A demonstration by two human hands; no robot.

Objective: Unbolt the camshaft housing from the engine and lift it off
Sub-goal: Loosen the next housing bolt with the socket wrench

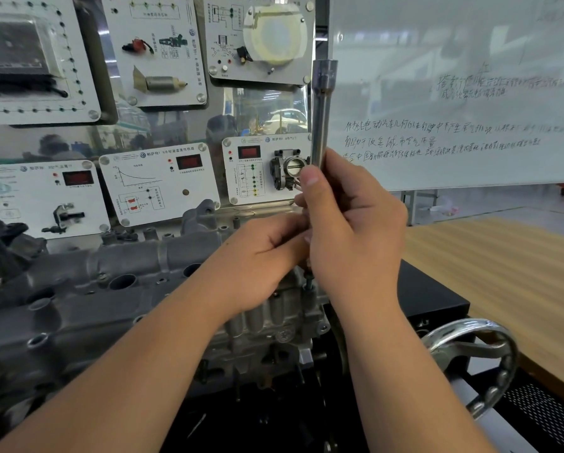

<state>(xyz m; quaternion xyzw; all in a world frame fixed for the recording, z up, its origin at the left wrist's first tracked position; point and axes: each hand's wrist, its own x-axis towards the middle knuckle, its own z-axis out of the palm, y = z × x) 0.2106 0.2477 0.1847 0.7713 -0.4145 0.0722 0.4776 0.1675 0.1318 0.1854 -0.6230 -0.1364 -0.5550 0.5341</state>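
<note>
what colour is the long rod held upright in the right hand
Shiny silver metal, seen in the head view: the extension bar gripped by the right hand.

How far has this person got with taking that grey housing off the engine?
Still in the unbolting stage. The camshaft housing sits on the engine, not lifted. The right hand grips a long socket tool held upright, and the left hand works at its lower end, just above a bolt standing proud at the housing's end. How many bolts are already out can't be judged. Lifting remains.
</note>
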